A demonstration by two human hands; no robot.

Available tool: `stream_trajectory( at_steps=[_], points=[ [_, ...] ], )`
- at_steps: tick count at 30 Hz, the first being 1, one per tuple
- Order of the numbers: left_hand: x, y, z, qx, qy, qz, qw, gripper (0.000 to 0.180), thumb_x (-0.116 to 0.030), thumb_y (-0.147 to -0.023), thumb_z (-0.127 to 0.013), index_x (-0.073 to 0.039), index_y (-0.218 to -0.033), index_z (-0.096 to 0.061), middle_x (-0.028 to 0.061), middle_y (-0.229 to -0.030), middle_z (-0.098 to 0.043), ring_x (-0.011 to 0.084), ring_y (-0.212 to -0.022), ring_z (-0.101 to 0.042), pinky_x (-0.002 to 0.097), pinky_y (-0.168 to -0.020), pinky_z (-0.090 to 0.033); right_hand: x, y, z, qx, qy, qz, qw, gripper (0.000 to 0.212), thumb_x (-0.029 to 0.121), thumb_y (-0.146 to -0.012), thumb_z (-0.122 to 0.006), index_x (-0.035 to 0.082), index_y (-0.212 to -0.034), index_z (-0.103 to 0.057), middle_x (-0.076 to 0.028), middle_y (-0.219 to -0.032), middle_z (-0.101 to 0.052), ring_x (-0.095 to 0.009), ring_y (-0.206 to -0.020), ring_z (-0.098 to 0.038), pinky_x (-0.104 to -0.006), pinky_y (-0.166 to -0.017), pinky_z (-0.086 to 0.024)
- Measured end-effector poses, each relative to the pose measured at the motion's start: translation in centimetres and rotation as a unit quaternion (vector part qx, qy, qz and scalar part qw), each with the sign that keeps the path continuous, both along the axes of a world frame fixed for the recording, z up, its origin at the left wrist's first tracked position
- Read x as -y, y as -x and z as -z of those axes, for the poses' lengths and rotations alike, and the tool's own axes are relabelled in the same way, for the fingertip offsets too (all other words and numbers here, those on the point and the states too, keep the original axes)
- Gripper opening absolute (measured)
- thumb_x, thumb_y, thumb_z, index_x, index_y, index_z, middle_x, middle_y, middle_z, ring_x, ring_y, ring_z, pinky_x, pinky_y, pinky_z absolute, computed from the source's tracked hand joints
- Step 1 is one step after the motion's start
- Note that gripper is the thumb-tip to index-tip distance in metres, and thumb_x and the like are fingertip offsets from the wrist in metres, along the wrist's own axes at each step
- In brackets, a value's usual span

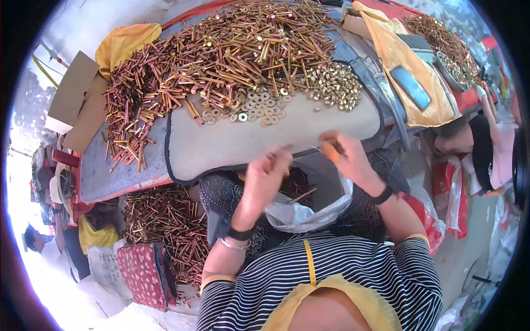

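Brass-coloured nuts, flat washers and long bolts are heaped at the far side of the grey mat. The left hand is blurred, the right narrowly curled; whether anything is held cannot be told. Through a loose pinch, small parts could be dropped outside the white bag below.

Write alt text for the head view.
A person's left hand and right hand are held apart by the near edge of a grey mat, over a white bag; beyond lie washers, golden nuts and heaped coppery bolts.
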State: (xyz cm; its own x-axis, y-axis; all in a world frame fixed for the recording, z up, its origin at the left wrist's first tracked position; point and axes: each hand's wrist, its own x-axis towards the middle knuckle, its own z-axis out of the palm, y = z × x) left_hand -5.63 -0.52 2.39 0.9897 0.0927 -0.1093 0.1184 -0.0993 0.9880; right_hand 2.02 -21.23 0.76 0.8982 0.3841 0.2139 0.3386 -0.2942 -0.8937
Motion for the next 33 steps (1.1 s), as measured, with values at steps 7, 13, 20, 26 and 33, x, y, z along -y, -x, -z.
stream_trajectory(
  at_steps=[7,13,20,26,33],
  points=[
    [-3.0,-5.5,0.1,0.116,0.430,-0.014,0.895,0.040,-0.011,-0.096,-0.050,0.000,-0.134,-0.041,0.0066,-0.106,-0.058,0.0097,-0.082,-0.054,0.0225,-0.066,-0.045,-7.2,-5.3,-2.7,0.238,0.049,-0.036,0.969,0.012,0.007,-0.083,-0.064,0.001,-0.093,-0.061,-0.014,-0.090,-0.059,-0.031,-0.078,-0.060,-0.0381,-0.065,-0.047],
    [-5.3,-6.2,1.5,0.090,0.482,-0.028,0.871,0.040,-0.014,-0.097,-0.049,0.000,-0.134,-0.041,0.0091,-0.113,-0.059,0.0148,-0.096,-0.059,0.0310,-0.081,-0.054,-13.3,-10.8,-2.2,0.358,0.080,-0.027,0.930,0.009,0.006,-0.081,-0.063,0.001,-0.089,-0.061,-0.011,-0.082,-0.056,-0.031,-0.077,-0.058,-0.0385,-0.068,-0.046],
    [-6.6,-5.9,0.6,0.077,0.490,0.006,0.869,0.039,-0.018,-0.098,-0.047,-0.003,-0.133,-0.042,0.0146,-0.116,-0.060,0.0193,-0.099,-0.061,0.0366,-0.079,-0.057,-18.1,-12.8,-1.2,0.503,0.236,-0.011,0.832,0.016,0.018,-0.072,-0.064,0.008,-0.085,-0.063,-0.004,-0.086,-0.052,-0.023,-0.085,-0.050,-0.0375,-0.069,-0.037],
    [-6.8,-6.1,1.2,0.071,0.468,-0.019,0.881,0.031,-0.019,-0.097,-0.049,-0.006,-0.125,-0.049,0.0127,-0.117,-0.060,0.0184,-0.097,-0.061,0.0363,-0.078,-0.057,-18.9,-13.5,-1.3,0.496,0.292,-0.009,0.818,0.011,0.016,-0.077,-0.061,0.008,-0.085,-0.063,-0.004,-0.088,-0.053,-0.024,-0.088,-0.050,-0.0376,-0.071,-0.037],
    [-6.4,-6.3,2.1,0.049,0.461,-0.125,0.877,0.030,-0.016,-0.094,-0.054,-0.007,-0.123,-0.052,0.0035,-0.102,-0.061,0.0143,-0.089,-0.059,0.0361,-0.078,-0.056,-15.4,-13.2,-2.9,0.323,0.027,0.023,0.946,0.008,0.006,-0.079,-0.060,0.003,-0.086,-0.057,-0.013,-0.076,-0.060,-0.032,-0.070,-0.058,-0.0390,-0.059,-0.044]
  ],
)
